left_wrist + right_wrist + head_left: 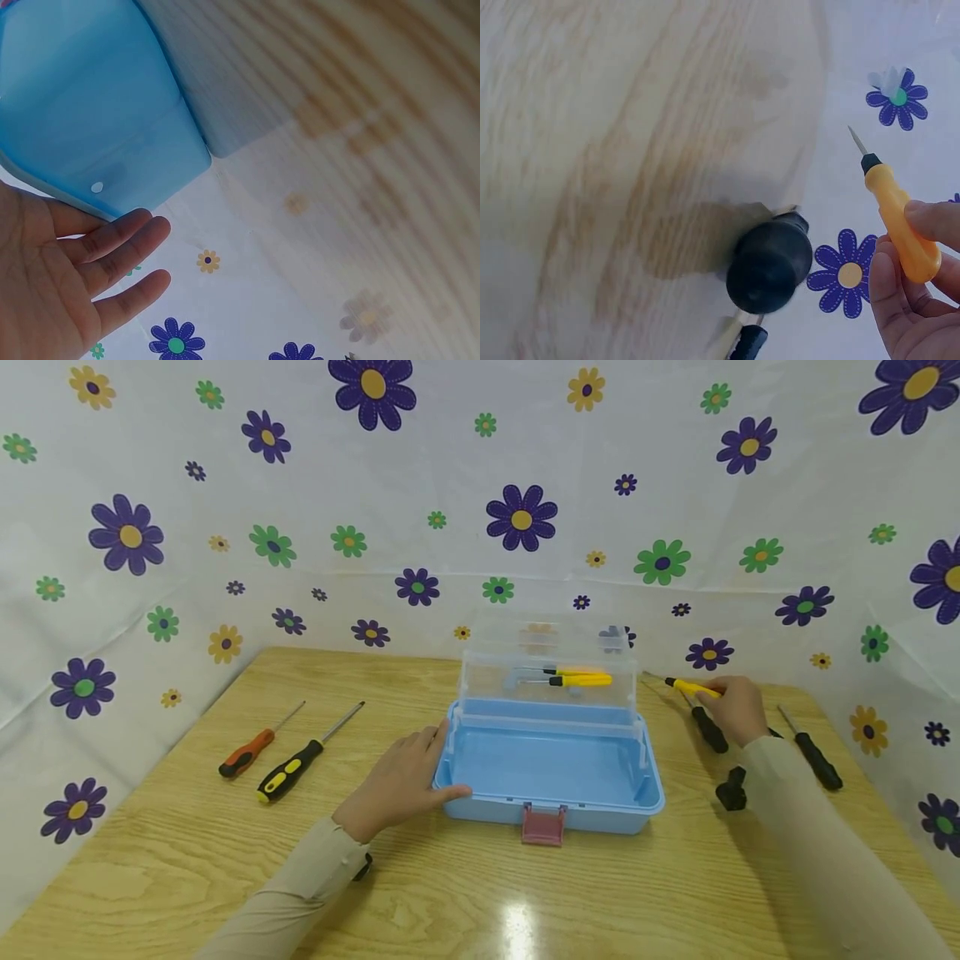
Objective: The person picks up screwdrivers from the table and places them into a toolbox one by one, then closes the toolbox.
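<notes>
My right hand (738, 710) pinches a yellow-handled screwdriver (900, 221) between thumb and fingers, right of the toolbox. Its thin shaft points left in the head view, above a black-handled screwdriver (708, 729). My left hand (401, 781) rests against the left side of a light blue toolbox (551, 818), fingers fairly straight and thumb at the front rim. In the left wrist view those fingers (124, 251) lie along its outer wall. The clear lid (480, 681) stands raised, and yellow-handled screwdrivers (585, 680) show through it. A pink latch (543, 827) hangs at the front.
On the left of the wooden table (420, 902) lie an orange-and-black screwdriver (247, 753) and a black-and-yellow one (291, 770). A stubby black-handled tool (731, 789) and another black-handled screwdriver (819, 762) are at the right. A flowered cloth (450, 468) hangs behind.
</notes>
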Demonstrator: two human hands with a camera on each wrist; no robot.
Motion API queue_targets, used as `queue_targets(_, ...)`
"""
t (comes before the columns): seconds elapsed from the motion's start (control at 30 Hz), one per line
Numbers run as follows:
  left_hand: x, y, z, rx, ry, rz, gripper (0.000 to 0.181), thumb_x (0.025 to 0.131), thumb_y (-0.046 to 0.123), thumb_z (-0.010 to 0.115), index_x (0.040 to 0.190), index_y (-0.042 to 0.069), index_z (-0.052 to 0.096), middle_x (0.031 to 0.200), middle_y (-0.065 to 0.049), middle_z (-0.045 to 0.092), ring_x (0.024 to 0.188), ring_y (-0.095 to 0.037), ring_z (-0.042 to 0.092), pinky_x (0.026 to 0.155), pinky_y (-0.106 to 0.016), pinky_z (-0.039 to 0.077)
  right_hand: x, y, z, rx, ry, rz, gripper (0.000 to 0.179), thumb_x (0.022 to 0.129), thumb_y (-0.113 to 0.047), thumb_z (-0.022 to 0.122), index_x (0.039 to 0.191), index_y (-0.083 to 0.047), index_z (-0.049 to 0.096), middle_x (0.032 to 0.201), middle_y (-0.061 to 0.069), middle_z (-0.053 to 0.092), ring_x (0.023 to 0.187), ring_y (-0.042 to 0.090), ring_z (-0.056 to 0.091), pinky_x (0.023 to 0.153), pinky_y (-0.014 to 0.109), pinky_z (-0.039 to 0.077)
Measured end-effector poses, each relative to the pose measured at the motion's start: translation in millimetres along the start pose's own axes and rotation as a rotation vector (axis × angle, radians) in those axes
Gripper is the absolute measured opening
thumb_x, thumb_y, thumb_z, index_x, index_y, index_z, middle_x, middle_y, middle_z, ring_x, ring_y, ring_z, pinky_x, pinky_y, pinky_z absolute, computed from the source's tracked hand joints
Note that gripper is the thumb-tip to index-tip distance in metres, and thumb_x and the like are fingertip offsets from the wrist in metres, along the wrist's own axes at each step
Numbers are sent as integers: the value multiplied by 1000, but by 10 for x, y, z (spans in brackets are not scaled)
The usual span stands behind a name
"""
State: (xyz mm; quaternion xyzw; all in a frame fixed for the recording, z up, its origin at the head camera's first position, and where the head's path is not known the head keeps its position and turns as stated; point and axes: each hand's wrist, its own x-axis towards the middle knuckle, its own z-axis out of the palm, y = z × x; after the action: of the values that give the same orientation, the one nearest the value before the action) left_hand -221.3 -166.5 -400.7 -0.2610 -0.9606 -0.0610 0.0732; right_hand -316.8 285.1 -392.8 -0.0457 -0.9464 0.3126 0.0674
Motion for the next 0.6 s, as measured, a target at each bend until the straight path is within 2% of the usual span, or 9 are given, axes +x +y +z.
queue_targets(0.2,-2,5,-5,-9,-7,0,100,82,65,54,145,-8,25,135,-24,48,119,-35,53,101,-48,43,-81,-31,-89,-4,42,-44,35,95,-14,54,116,15,58,112,34,58,93,41,56,86,52,49)
queue_targets(0.4,-7,-2,1,-8,-3,2,100,83,66,53,145,-7,25,135,-24,49,119,-35,53,101,-48,43,-120,-23,-162,-13,45,-17,37,97,-15,51,118,15,57,116,36,56,97,43,56,86,53,49)
queue_targets(0.53,-7,2,-5,-4,8,8,100,82,65,54,145,-8,26,132,-24,50,116,-34,55,100,-47,44,-131,-21,-213,-25,71,-39,36,96,-14,51,117,16,57,115,37,56,86,40,61,74,46,53)
queue_targets(0.6,-7,5,-7,-4,10,8,100,82,65,55,144,-8,26,132,-24,51,115,-34,56,99,-47,44,-144,-21,-238,-19,83,-58,36,97,-14,51,117,15,57,115,37,57,83,40,62,73,46,53)
